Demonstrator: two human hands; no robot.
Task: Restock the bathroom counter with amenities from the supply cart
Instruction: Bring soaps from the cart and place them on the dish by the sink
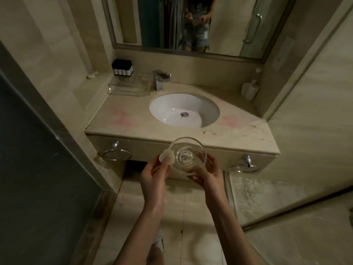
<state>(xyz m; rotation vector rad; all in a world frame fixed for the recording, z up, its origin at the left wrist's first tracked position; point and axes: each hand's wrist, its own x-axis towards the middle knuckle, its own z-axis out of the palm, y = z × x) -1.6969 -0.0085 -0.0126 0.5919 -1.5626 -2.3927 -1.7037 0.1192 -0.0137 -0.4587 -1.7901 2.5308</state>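
A clear glass dish point(188, 150) hangs in the air just in front of the counter's front edge, held from below by my right hand point(207, 174). My left hand point(155, 175) pinches a small round wrapped soap point(166, 157) beside the dish's left rim. The beige stone bathroom counter point(118, 119) lies ahead, with a white oval sink point(208, 109) in its middle.
A clear tray point(129, 87) sits at the counter's back left, below a rack of small dark-capped bottles point(122, 68). A chrome faucet point(160, 79) stands behind the sink. A white holder point(250, 89) hangs at the right wall. Towel rings point(116, 153) flank the counter front. A mirror point(229, 25) hangs above.
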